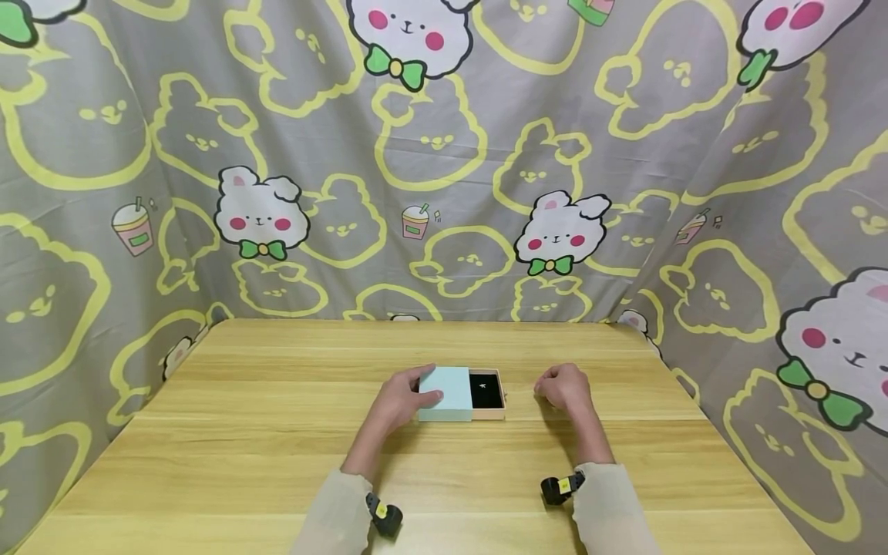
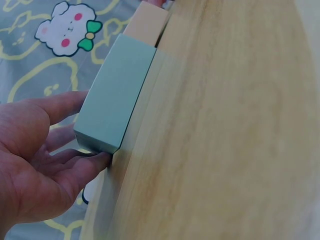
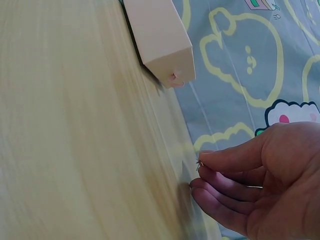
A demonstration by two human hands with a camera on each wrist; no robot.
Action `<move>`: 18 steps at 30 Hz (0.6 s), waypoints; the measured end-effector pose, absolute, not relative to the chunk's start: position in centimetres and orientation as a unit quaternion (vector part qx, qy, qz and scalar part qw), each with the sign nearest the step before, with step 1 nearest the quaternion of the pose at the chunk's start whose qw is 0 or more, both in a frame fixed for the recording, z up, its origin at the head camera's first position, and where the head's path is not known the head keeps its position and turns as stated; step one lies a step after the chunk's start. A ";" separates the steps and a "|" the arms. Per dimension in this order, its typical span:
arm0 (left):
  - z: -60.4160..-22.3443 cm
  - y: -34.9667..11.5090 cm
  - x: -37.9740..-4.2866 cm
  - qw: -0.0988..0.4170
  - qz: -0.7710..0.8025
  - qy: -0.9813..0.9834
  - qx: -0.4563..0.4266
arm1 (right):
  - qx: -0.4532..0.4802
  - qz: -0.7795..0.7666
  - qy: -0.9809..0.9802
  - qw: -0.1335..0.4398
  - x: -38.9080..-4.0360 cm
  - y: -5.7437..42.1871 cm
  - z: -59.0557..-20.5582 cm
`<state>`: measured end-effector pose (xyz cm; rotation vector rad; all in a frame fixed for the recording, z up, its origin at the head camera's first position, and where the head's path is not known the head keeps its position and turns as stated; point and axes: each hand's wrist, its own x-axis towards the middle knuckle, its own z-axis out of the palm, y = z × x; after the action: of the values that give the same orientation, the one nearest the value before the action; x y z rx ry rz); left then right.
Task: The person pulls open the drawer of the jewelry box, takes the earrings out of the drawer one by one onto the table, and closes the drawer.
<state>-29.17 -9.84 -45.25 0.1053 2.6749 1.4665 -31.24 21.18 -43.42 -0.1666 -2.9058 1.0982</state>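
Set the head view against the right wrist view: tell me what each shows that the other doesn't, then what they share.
Only the head view shows the left hand and the black insert with a small silvery piece on it. Only the right wrist view shows the tiny shiny bit pinched in the right hand. Both show that hand, the peach drawer, the wooden table and the patterned curtain.
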 end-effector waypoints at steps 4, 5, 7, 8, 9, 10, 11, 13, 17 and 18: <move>-45.2 -9.8 -29.2 0.045 0.479 0.876 0.035 | -0.058 0.361 -0.931 0.011 -31.2 21.5 -43.6; -45.2 -9.8 -29.2 0.045 0.479 0.876 0.035 | -0.059 0.363 -0.930 0.012 -31.3 21.5 -43.7; -45.3 -9.8 -29.2 0.045 0.479 0.876 0.034 | -0.058 0.366 -0.929 0.015 -31.3 21.6 -43.8; -45.3 -9.8 -29.2 0.045 0.479 0.876 0.034 | -0.058 0.366 -0.929 0.016 -31.4 21.6 -43.9; -45.3 -9.8 -29.1 0.045 0.480 0.875 0.034 | -0.058 0.365 -0.929 0.018 -31.4 21.6 -43.9; -45.3 -9.8 -29.1 0.045 0.480 0.875 0.034 | -0.058 0.364 -0.929 0.020 -31.4 21.6 -44.0; -45.3 -9.9 -29.1 0.045 0.481 0.875 0.034 | -0.058 0.364 -0.929 0.020 -31.4 21.6 -44.0; -45.3 -9.9 -29.1 0.045 0.481 0.875 0.035 | -0.059 0.365 -0.929 0.021 -31.4 21.5 -44.0; -45.3 -9.9 -29.1 0.045 0.478 0.876 0.034 | -0.059 0.364 -0.929 0.020 -31.5 21.5 -44.0; -45.3 -9.8 -29.1 0.045 0.478 0.877 0.034 | -0.060 0.363 -0.930 0.020 -31.5 21.5 -43.9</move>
<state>-29.11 -9.85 -45.26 0.1040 2.6780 1.4604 -31.47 21.46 -43.94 -0.1865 -2.8830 1.1268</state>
